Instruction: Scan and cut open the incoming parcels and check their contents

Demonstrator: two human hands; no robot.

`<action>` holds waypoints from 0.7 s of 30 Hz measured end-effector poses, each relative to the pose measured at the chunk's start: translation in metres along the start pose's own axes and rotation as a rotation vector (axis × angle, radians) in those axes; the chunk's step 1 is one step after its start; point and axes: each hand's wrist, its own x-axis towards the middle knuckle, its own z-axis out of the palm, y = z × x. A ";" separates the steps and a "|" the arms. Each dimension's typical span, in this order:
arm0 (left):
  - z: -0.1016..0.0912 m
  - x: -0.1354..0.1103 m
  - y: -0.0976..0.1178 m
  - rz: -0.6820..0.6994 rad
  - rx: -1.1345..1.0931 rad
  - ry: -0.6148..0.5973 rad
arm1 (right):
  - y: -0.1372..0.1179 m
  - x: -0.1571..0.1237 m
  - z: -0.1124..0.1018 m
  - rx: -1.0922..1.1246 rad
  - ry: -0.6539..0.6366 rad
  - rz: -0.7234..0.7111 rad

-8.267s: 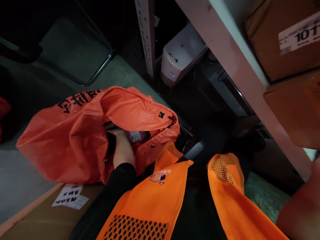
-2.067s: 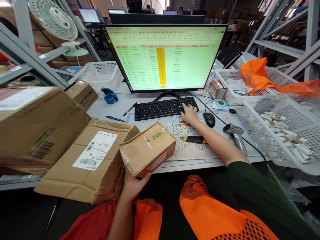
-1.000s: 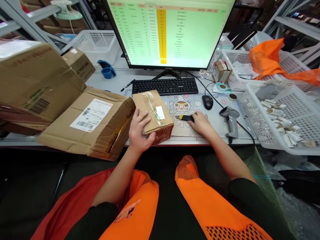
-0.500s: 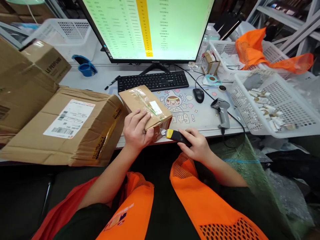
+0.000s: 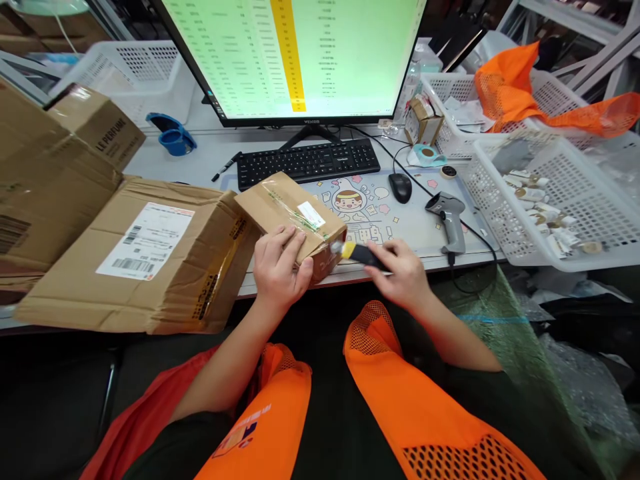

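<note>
A small taped cardboard box (image 5: 287,207) with a white label sits at the desk's front edge. My left hand (image 5: 280,270) grips its near corner, fingers curled over the top. My right hand (image 5: 403,273) is closed on a yellow-and-black utility knife (image 5: 361,255), whose tip touches the box's right side. Both forearms reach up from my orange vest.
A large labelled carton (image 5: 145,257) lies left of the box, with more cartons behind. Keyboard (image 5: 307,160), mouse (image 5: 400,188), barcode scanner (image 5: 449,215) and monitor (image 5: 295,57) stand beyond. White baskets (image 5: 550,207) of small items fill the right side.
My right hand picked the knife off the mat, swung it toward me, and now presses its tip against the box's right side. The left hand keeps holding the box.
</note>
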 end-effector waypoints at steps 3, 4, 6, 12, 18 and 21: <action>-0.003 -0.002 -0.013 0.017 -0.045 0.016 | 0.047 0.002 -0.008 -0.122 0.128 0.249; -0.005 -0.001 -0.020 0.026 -0.097 0.016 | 0.061 0.000 -0.010 -0.141 0.183 0.300; -0.009 0.002 -0.034 -0.001 -0.237 0.040 | 0.082 -0.008 -0.013 -0.113 0.271 0.330; -0.012 -0.003 -0.022 -0.247 -0.102 0.233 | 0.083 -0.038 -0.004 -0.002 0.341 0.375; 0.022 0.016 -0.032 -0.167 -0.239 0.185 | 0.069 -0.035 -0.003 0.036 0.352 0.343; 0.033 0.040 -0.066 -0.297 -0.396 0.091 | 0.060 -0.034 -0.014 0.054 0.355 0.275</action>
